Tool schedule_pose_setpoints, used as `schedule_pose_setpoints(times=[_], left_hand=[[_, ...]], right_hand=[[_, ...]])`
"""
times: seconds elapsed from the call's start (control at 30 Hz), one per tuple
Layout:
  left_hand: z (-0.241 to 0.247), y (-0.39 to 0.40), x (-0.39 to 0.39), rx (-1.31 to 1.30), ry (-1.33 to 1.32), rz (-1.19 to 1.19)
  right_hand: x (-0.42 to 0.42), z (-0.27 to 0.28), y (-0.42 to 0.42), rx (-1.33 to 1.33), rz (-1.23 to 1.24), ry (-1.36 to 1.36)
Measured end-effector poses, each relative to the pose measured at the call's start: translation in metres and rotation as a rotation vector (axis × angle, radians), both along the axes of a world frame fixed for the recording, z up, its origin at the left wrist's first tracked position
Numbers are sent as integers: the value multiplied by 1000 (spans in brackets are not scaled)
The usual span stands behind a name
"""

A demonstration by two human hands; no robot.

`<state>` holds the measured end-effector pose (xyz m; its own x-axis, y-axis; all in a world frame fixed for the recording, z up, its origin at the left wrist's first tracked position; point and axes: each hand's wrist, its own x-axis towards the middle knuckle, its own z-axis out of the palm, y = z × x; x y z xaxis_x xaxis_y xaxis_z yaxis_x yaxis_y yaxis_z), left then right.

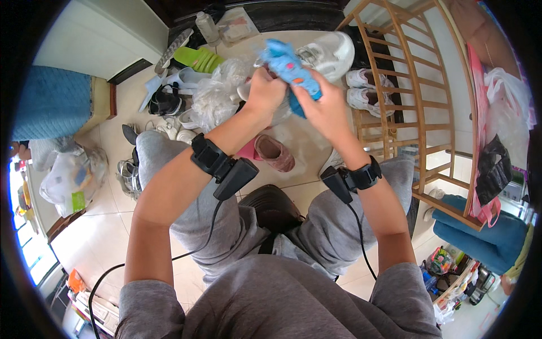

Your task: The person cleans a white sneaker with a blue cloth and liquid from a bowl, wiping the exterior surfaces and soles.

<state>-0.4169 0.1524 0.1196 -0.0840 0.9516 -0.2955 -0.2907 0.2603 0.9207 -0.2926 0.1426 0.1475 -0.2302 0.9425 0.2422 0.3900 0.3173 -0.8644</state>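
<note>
My right hand [319, 104] pinches a bright blue cloth-like item [292, 70] with pink and orange spots. Its upper end is blurred. Against the cloth's left side, my left hand [266, 91] is curled in a fist around something mostly hidden; a dark reddish edge shows above the fingers. Crumpled clear plastic bags [218, 95] lie left of that hand. A large white sneaker [332, 53] is just beyond my right hand. Below the hands, a dusty-pink shoe [274, 153] rests on the tiled floor.
Green slippers [199, 59], a black sandal [167, 99] and other footwear crowd the left floor. A clear bottle [207, 27] stands farther back. A wooden slatted rack [410, 89] rises on the right, beside white sneakers [366, 99]. A filled plastic bag [72, 182] sits far left.
</note>
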Motion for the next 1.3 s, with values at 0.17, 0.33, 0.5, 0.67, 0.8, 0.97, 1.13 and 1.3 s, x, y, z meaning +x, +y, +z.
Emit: schedule_pose_setpoints(times=[0.17,0.33,0.5,0.67,0.8,0.97,1.13,1.3], left_hand=[[3,3,1,63,-82,-53],[21,2,4,152,-39,-84],[8,-2,-3,71,-28,-70],[6,-2,-4,68,-169,-42],[13,2,0,155,-64,-90],[17,-2,-4,132,-3,-120],[7,-18,-17,41,-64,-117],[-6,-1,-16,36,108,-223]], right_hand=[[11,18,15,-1,-174,-9],[53,14,50,615,-274,-461],[12,-1,11,-16,7,-33],[5,10,7,-40,65,113],[33,23,39,148,-350,62],[25,-13,39,395,-112,-235],[4,-7,2,-118,110,193],[16,8,12,-208,-25,145]])
